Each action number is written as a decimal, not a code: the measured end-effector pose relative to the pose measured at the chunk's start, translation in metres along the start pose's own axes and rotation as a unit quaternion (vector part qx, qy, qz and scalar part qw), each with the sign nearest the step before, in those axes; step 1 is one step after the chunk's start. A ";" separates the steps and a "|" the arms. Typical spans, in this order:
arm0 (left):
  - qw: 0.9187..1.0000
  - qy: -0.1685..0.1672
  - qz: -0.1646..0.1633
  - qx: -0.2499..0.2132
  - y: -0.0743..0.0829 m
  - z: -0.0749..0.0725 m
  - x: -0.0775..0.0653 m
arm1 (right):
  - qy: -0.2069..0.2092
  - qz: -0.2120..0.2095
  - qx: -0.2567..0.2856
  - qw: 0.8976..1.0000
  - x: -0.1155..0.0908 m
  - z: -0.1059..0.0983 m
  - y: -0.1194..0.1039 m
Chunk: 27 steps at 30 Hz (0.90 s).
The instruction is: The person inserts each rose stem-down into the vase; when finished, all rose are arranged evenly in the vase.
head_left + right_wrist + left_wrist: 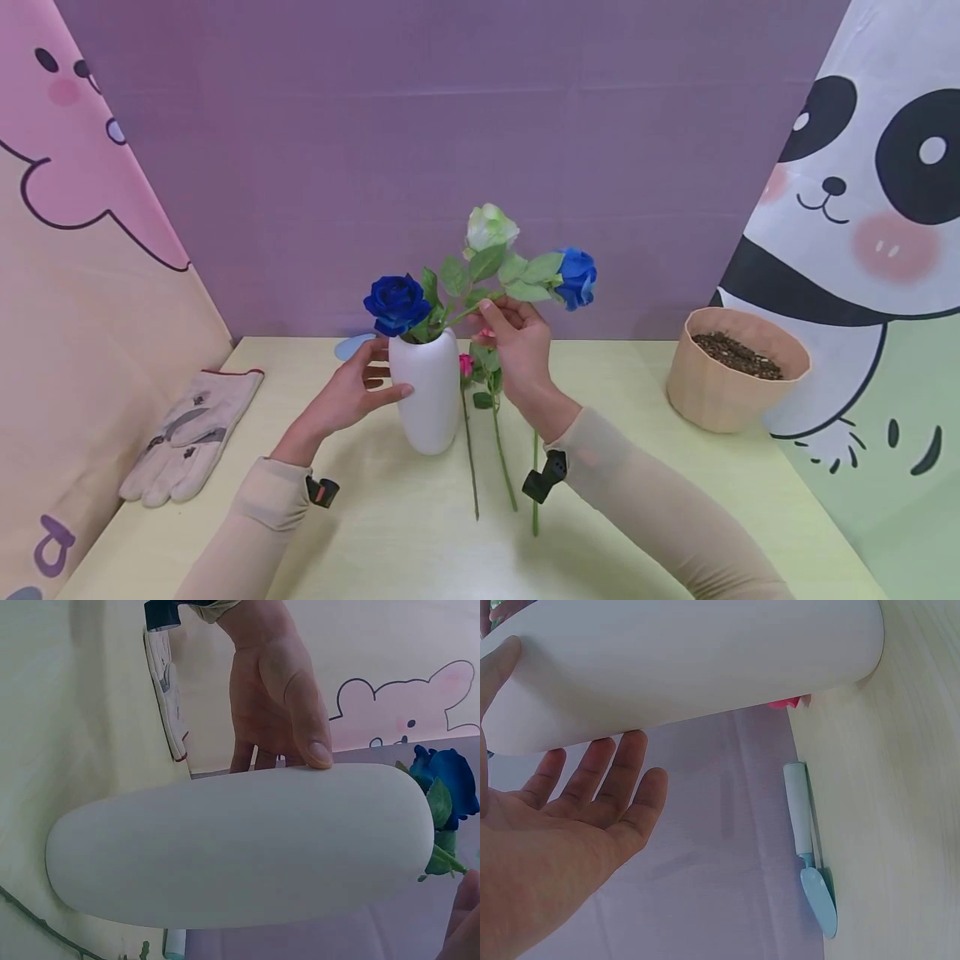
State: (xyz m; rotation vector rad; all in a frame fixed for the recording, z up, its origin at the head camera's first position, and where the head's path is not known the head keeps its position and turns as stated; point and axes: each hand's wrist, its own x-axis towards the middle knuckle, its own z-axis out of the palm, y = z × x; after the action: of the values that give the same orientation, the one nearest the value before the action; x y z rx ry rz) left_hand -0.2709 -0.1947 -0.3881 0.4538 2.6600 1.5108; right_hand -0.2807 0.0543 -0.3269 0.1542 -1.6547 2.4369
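A white vase (426, 392) stands on the table, held by my left hand (352, 392) with the thumb on its near side and fingertips (634, 742) on its far side. A dark blue rose (396, 305) rises from its mouth. Above the rim, my right hand (521, 346) pinches a green stem (468, 312) that slants out of the vase, apparently that of the lighter blue rose (576, 279) leaning right. A pale green-white rose (491, 228) shows behind the leaves; where its stem runs is hidden. The right fingers appear only partly in the right wrist view.
Pink flowers (467, 365) and several stems (504, 458) lie on the table right of the vase. A pot with soil (731, 375) stands at the right. Gloves (191, 437) lie at the left. A light blue trowel (799, 817) lies behind the vase near the purple backdrop.
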 end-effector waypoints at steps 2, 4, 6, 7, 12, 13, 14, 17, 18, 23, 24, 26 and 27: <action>1.000 0.000 0.002 0.000 0.000 0.000 0.000 | -0.005 -0.006 0.006 1.000 -0.001 0.001 -0.001; 1.000 0.000 0.004 -0.001 0.000 0.000 -0.001 | -0.008 -0.010 0.011 1.000 -0.001 0.001 -0.001; 1.000 0.002 0.004 -0.001 0.001 0.000 -0.001 | -0.008 -0.011 0.013 1.000 -0.001 0.002 -0.001; 1.000 0.002 0.005 0.000 0.001 0.000 -0.001 | -0.006 -0.010 0.014 1.000 0.000 0.002 -0.001; 1.000 0.002 0.001 0.001 0.002 0.000 -0.001 | 0.007 -0.002 0.016 1.000 0.001 0.004 -0.002; 1.000 0.002 0.001 0.001 0.002 0.000 -0.001 | 0.010 0.001 0.016 1.000 0.001 0.005 -0.002; 1.000 0.003 0.000 0.000 0.002 0.000 -0.001 | 0.013 0.003 0.015 1.000 0.001 0.005 -0.002; 1.000 0.003 0.003 0.001 0.002 0.000 -0.002 | 0.018 0.014 0.010 1.000 0.002 0.006 -0.002; 1.000 0.004 0.002 0.000 0.002 0.000 -0.002 | 0.019 0.018 0.007 1.000 0.002 0.006 -0.002; 1.000 0.002 0.001 -0.002 0.002 0.000 -0.002 | 0.009 0.032 -0.022 0.999 0.003 0.006 0.000; 1.000 0.002 -0.002 -0.005 0.003 0.001 -0.001 | 0.006 0.034 -0.028 0.999 0.003 0.006 0.000; 1.000 0.001 -0.003 -0.007 0.003 0.001 -0.002 | 0.000 0.037 -0.038 0.999 0.003 0.006 0.002; 1.000 -0.001 -0.001 -0.008 0.003 0.001 -0.002 | -0.003 0.036 -0.042 0.998 0.004 0.006 0.002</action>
State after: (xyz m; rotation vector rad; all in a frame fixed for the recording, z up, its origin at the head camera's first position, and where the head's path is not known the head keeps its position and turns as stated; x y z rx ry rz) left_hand -0.2685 -0.1929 -0.3863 0.4506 2.6444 1.5300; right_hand -0.2850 0.0485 -0.3260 0.0907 -1.7916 2.4150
